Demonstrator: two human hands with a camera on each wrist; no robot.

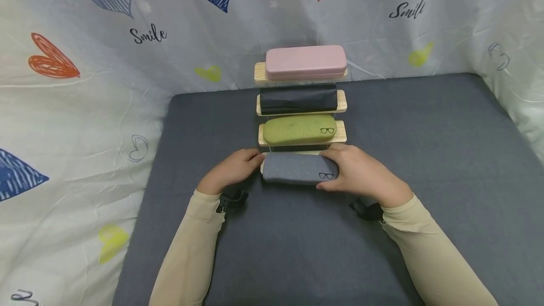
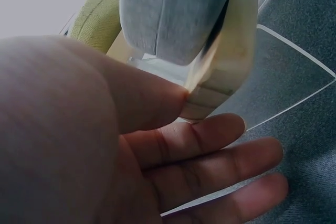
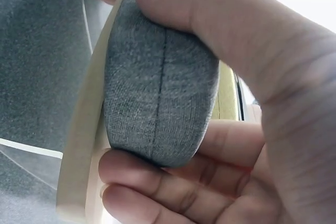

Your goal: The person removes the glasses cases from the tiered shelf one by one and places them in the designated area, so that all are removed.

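Note:
A grey-blue glasses case (image 1: 293,168) lies on the lowest wooden shelf of a tiered display stand (image 2: 231,61). My right hand (image 1: 361,171) grips the case at its right end, thumb on one side and fingers curled round the other, as the right wrist view shows. With thumb and index finger, my left hand (image 1: 233,169) pinches the left end of that same shelf; its other fingers (image 2: 252,161) stretch out below. Directly behind, a green glasses case (image 1: 293,129) with a small spectacles print rests on the second shelf.
Higher up the stand are a black case (image 1: 297,99) and, on top, a pink case (image 1: 306,62). Clear panels with pale edges (image 2: 299,106) support the shelves. A dark grey cloth (image 1: 425,155) covers the table; a printed white curtain (image 1: 263,22) hangs behind.

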